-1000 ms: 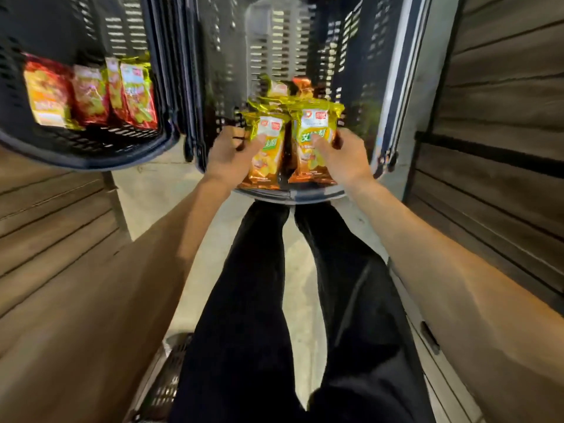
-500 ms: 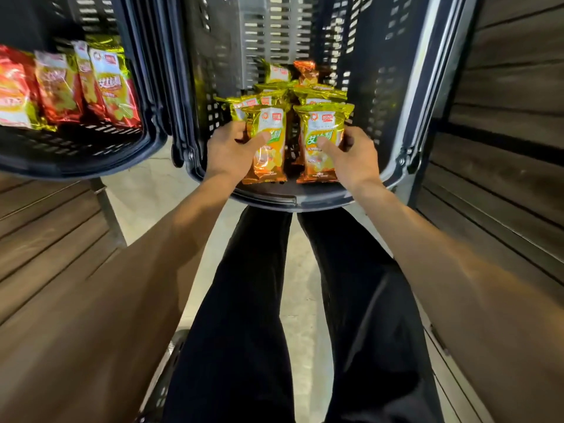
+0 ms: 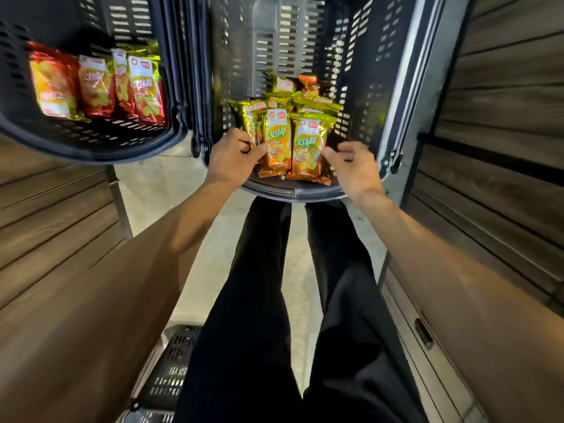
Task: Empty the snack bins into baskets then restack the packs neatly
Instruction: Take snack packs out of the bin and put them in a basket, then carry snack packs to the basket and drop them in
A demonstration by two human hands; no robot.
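Observation:
Two gold snack packs stand upright side by side at the near end of a black slotted basket (image 3: pixel 293 190) in front of me: a left pack (image 3: pixel 276 138) and a right pack (image 3: pixel 309 145). Several more gold and orange packs (image 3: pixel 300 96) are lined up behind them. My left hand (image 3: pixel 235 157) pinches the left pack's edge, its thumb on the front. Just right of the right pack, my right hand (image 3: pixel 354 166) has loosely curled fingers and holds nothing. Its thumb is at the pack's edge.
A second black basket (image 3: pixel 91 148) at the upper left holds a row of red and gold packs (image 3: pixel 97 87). A third basket (image 3: pixel 177 361) lies on the floor by my legs (image 3: pixel 259 300). Wooden panelled walls close in at the left (image 3: pixel 55 224) and right (image 3: pixel 503 148).
Both hands set the two front packs upright at the basket's near end. My right hand has let go of its pack and drawn slightly right. The view has tilted down a little.

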